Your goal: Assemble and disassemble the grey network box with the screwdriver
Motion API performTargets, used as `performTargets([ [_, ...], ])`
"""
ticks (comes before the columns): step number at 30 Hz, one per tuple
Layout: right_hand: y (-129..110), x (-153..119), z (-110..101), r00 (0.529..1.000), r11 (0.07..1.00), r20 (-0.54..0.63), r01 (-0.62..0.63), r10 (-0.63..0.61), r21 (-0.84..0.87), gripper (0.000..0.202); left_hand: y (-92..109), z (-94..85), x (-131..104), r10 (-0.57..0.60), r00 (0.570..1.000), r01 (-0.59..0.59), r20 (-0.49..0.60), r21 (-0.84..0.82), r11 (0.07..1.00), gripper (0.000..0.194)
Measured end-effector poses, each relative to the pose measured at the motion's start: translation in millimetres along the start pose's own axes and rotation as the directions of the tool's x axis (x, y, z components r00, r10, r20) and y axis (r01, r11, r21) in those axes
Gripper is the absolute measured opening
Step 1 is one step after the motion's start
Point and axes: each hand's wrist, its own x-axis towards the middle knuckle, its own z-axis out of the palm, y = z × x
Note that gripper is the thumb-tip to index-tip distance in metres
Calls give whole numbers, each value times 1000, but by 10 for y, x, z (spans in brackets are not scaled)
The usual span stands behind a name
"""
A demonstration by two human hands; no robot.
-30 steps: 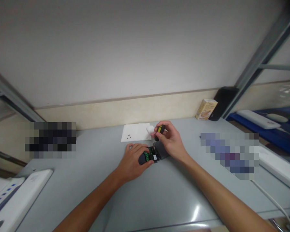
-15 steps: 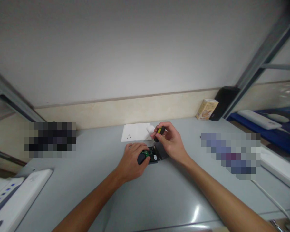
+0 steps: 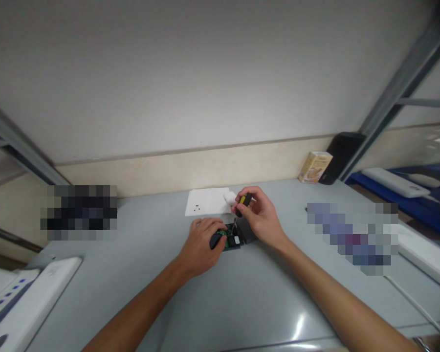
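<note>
My left hand (image 3: 202,246) is closed around the left part of an opened black electronic device (image 3: 234,240) on the table, thumb in front and fingers behind. Green circuit board shows inside the casing; what kind of device it is I cannot tell. A screwdriver (image 3: 244,203) with a black and yellow handle is pinched in the fingers of my right hand (image 3: 261,215). Its thin shaft slants down to the inside of the device, where the tip is too small to make out. A dark flat part (image 3: 246,231) lies against the device's right side, partly under my right hand.
Behind the device lies a white paper sheet (image 3: 207,198) with several tiny dark pieces, and a white object (image 3: 229,197). A small box (image 3: 315,167) and a black case (image 3: 342,157) stand at the back right. White long units (image 3: 51,288) flank the table; a cable (image 3: 414,303) runs at right.
The screwdriver and both hands stay nearly in place over the device. The whole view has shifted very slightly.
</note>
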Motion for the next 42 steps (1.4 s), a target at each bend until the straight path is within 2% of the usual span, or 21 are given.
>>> performTargets([
  [14,16,6,10,999,999,-7,31,-31,11,27,-16,22,1,10,1000,-9,7,-34,999,20],
  [18,19,24,1,998,998,-51,51,-48,46,31,-35,34,3,17,1000,-17,-15,-43,999,15],
  [22,46,43,-13,994,998,-106,32,-26,58,35,-68,56,24,-36,999,33,-40,-84,996,10],
  [26,109,71,-54,984,999,-177,36,-33,9,38,-134,57,32,-104,991,92,-89,-134,987,12],
  [29,148,107,-107,974,998,-218,49,-59,-49,41,-209,-10,57,-115,986,100,-123,-123,987,15],
  [33,180,164,-186,958,994,-280,42,-69,-102,44,-341,-172,246,-106,980,112,-167,29,993,13],
  [36,224,194,-238,945,992,-321,27,-67,-126,43,-466,-227,508,-97,992,105,-78,110,988,10],
  [39,290,206,-277,941,989,-332,19,-67,-145,44,-597,-170,753,-119,993,121,-25,155,980,10],
  [42,341,211,-302,943,986,-328,1,-56,-167,43,-691,-65,868,-108,994,101,28,190,977,15],
])
